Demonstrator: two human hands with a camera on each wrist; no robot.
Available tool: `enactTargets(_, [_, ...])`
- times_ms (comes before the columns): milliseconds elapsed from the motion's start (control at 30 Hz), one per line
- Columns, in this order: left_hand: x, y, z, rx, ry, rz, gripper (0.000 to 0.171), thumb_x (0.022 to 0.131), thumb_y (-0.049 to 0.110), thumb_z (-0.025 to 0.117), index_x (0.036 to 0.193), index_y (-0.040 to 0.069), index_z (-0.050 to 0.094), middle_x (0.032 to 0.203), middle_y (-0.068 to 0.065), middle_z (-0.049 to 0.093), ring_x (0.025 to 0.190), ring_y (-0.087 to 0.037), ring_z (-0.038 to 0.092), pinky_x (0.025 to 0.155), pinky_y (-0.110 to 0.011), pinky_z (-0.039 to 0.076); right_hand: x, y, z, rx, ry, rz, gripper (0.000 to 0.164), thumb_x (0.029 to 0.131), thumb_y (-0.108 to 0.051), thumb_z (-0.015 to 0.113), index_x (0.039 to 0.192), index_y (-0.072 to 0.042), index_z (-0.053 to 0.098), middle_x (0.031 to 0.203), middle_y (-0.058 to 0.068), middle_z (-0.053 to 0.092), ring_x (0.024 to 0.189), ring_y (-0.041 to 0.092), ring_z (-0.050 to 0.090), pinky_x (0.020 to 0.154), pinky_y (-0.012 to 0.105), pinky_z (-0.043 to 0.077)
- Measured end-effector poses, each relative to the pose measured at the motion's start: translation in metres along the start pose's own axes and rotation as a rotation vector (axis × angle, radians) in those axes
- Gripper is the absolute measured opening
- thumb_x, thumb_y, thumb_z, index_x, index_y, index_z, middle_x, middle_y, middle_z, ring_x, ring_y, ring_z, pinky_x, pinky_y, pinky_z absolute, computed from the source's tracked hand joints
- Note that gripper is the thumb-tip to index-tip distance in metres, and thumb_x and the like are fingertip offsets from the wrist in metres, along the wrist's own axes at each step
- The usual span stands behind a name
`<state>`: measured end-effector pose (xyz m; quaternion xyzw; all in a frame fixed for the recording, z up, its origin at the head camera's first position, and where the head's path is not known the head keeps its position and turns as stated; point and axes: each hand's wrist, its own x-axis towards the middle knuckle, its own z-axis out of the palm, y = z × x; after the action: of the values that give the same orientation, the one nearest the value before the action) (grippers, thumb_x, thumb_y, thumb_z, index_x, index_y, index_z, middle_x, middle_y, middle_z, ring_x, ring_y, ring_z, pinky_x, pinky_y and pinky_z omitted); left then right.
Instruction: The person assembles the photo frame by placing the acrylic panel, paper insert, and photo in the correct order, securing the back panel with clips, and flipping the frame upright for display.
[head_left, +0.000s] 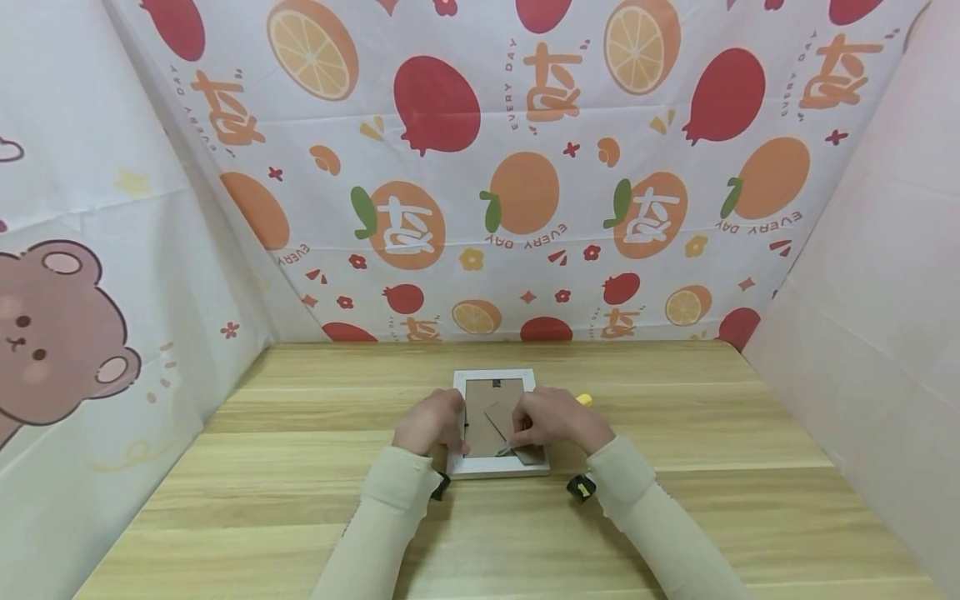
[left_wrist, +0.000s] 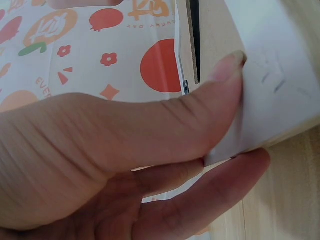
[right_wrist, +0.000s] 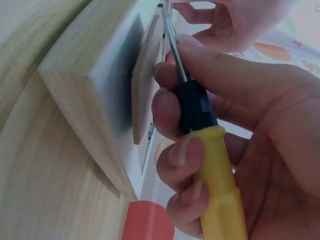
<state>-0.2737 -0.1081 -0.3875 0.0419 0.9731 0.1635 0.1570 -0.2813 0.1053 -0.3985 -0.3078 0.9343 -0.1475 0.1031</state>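
Note:
A white picture frame (head_left: 497,469) lies back side up on the table, with a brown backing board (head_left: 480,400) inside its border. A narrow brown stand leg (head_left: 531,455) rises slantwise from that board. My left hand (head_left: 433,423) grips the frame's left edge; in the left wrist view its thumb (left_wrist: 220,85) presses on the white border with fingers beneath. My right hand (head_left: 551,417) holds a screwdriver (right_wrist: 215,160) with a yellow and black handle. The metal shaft points at the backing's lower edge, close to the stand leg; exact contact at the tip is too small to tell.
The wooden table (head_left: 285,500) spreads around the frame on all sides. A fruit-print cloth (head_left: 465,275) hangs behind its far edge, and pale cloths (head_left: 847,333) stand at left and right. Small dark devices (head_left: 581,488) are strapped at both wrists.

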Motion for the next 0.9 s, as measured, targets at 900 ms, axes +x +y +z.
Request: enactTargets(900, [0.0009, -0.0001, 0.0011, 0.007, 0.005, 0.01, 0.054, 0.07, 0.012, 0.096, 0.114, 0.001, 0.066, 0.114, -0.015, 0.069, 0.089, -0.023, 0.059, 0.081, -0.041, 0.056, -0.0011, -0.0035, -0.0012, -0.017, 0.002, -0.011, 0.02, 0.091, -0.033, 0.08, 0.074, -0.022, 0.076, 0.065, -0.011, 0.062, 0.061, 0.005, 0.051, 0.057, 0.02, 0.041])
